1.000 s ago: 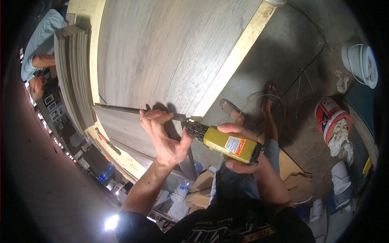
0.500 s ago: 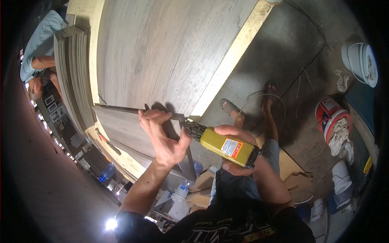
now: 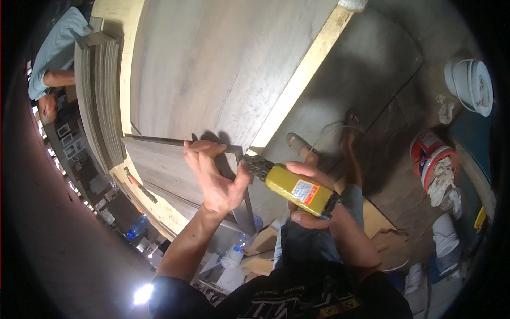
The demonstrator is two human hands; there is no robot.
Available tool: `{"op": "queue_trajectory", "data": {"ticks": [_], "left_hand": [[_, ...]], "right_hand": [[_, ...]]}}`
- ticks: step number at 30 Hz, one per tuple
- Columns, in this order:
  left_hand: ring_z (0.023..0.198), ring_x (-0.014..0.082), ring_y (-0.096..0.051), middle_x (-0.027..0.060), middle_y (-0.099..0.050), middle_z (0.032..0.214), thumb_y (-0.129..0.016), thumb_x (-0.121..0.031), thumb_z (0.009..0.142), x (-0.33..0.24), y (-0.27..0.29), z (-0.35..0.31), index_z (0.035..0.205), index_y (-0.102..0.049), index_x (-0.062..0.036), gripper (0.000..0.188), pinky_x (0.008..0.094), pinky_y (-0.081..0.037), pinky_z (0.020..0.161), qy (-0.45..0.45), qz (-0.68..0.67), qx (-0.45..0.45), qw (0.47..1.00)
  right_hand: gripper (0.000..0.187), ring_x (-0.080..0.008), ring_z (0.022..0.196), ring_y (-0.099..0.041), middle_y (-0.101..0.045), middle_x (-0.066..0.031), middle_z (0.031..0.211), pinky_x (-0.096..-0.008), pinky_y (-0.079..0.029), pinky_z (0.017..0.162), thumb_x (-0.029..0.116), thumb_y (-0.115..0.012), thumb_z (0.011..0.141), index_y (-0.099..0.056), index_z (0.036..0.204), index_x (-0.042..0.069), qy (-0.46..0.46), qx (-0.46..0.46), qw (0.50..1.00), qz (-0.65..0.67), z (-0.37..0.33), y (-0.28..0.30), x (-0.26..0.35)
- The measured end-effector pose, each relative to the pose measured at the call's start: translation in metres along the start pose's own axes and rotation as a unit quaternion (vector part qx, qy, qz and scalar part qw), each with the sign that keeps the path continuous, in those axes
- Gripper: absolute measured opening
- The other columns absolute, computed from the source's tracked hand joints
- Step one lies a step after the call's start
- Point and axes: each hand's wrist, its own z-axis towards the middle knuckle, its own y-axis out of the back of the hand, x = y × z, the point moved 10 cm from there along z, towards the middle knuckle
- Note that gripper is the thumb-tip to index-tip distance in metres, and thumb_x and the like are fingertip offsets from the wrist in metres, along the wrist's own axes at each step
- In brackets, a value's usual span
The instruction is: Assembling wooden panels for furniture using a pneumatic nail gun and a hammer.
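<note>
In my right hand is a yellow handheld tool with a white-and-orange label and a dark metal head studded with screws. The head meets the near right corner of a grey wood-grain panel, held tilted up with a thin edge showing. My left hand grips the panel near that corner, fingers curled over its top edge and thumb beside the tool's head. Under the panel's far side lies a large grey wood-grain board. Exactly how the tool's head touches the edge is too small to tell.
A stack of grey panels stands at the left, with a person beyond it. A hammer-like tool lies on the pale bench edge. To the right are a white bucket, a red bucket with rags and a cable.
The yellow tool and my right hand have shifted very slightly, with the tool's head still at the panel's corner. My left hand keeps its grip.
</note>
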Motion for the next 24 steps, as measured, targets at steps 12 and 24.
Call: {"op": "queue_trajectory", "data": {"ticks": [12, 24], "left_hand": [[0.113, 0.0396, -0.05, 0.0165, -0.052, 0.111, -0.078, -0.025, 0.074, 0.003, 0.026, -0.001, 0.108, -0.061, -0.0065, 0.042, 0.0636, -0.026, 0.115, 0.037, 0.008, -0.086, 0.996], [0.134, 0.0451, -0.041, 0.0285, -0.039, 0.146, -0.073, -0.021, 0.086, -0.018, 0.053, -0.226, 0.141, -0.048, -0.0018, 0.064, 0.0519, -0.033, 0.114, 0.43, -0.047, -0.312, 0.846]], "right_hand": [[0.072, -0.0296, 0.116, -0.067, -0.067, -0.0201, 0.125, -0.0344, -0.051, 0.099, -0.001, -0.076, 0.072, -0.055, 0.14, 0.004, 0.11, 0.04, 0.875, -0.47, 0.072, -0.047, 0.231], [0.049, -0.0403, 0.117, -0.059, -0.065, -0.016, 0.121, -0.049, -0.049, 0.096, 0.012, -0.067, 0.086, -0.062, 0.134, 0.013, 0.253, 0.132, 0.5, -0.817, 0.25, -0.107, 0.154]]}}
